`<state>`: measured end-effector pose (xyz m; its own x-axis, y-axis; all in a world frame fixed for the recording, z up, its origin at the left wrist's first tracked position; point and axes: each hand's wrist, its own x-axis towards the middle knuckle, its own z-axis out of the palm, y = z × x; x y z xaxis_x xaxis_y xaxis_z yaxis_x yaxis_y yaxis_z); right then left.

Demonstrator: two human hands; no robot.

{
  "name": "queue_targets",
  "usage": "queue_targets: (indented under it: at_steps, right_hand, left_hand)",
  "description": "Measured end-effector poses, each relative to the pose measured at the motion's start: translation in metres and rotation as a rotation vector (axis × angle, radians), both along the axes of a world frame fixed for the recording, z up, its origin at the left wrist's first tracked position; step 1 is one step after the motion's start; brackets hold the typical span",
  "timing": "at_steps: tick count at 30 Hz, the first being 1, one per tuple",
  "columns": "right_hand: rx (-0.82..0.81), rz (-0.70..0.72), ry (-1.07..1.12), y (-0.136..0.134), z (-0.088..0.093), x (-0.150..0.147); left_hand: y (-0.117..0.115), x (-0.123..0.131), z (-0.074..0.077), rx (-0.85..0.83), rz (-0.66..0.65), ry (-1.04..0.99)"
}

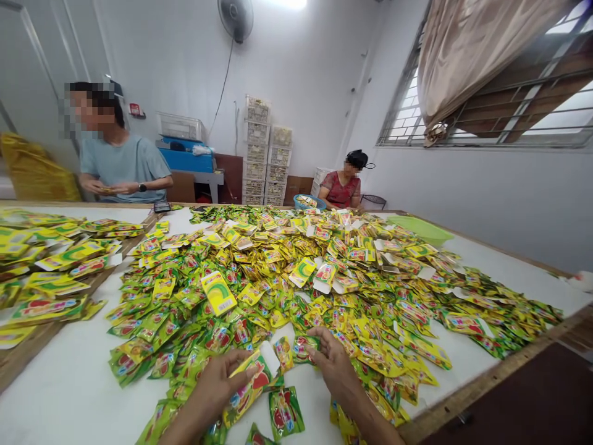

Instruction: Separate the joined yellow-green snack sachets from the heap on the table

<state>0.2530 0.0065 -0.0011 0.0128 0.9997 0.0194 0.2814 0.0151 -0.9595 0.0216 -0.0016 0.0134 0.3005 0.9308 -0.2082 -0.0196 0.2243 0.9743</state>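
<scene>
My left hand is closed around a small yellow printed carton, its white end flap standing up. In my right hand, thumb and fingers pinch a green printed sachet just right of the carton's open end. Between the two lies a yellow sachet; whether a hand touches it I cannot tell. Another green sachet rests on the white tabletop below my hands. A broad heap of green and yellow sachets spreads ahead, with several cartons, one being a yellow carton, on top.
A wooden edge separates a left section piled with filled-looking yellow cartons. Across the table sit a person in light blue and a person in red. A green basin and a blue basket stand at the far side.
</scene>
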Motion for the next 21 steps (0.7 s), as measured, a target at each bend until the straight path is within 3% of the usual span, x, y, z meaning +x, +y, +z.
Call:
queue_targets:
  at_steps: [4, 7, 10, 16, 19, 21]
  right_hand:
    - [-0.012, 0.186, 0.215, -0.003, 0.012, -0.019]
    - [-0.01, 0.263, 0.078, -0.004, 0.014, -0.027]
    - [-0.013, 0.285, -0.032, -0.003, 0.012, -0.033]
    - [0.015, 0.213, -0.043, 0.007, 0.015, -0.039]
    - [0.064, 0.154, -0.23, 0.004, 0.014, -0.025]
    - [0.122, 0.221, -0.47, -0.003, 0.01, -0.015]
  left_hand:
    - [-0.003, 0.002, 0.002, -0.013, -0.008, -0.046]
    - [-0.004, 0.001, 0.001, -0.013, -0.026, -0.051]
    - [-0.003, 0.002, 0.0, -0.017, -0.024, -0.059]
    - [-0.002, 0.0, 0.001, -0.123, 0.05, -0.126]
    - [-0.002, -0.002, 0.002, -0.199, 0.115, -0.211]
    - [-0.002, -0.002, 0.005, -0.231, 0.13, -0.261]
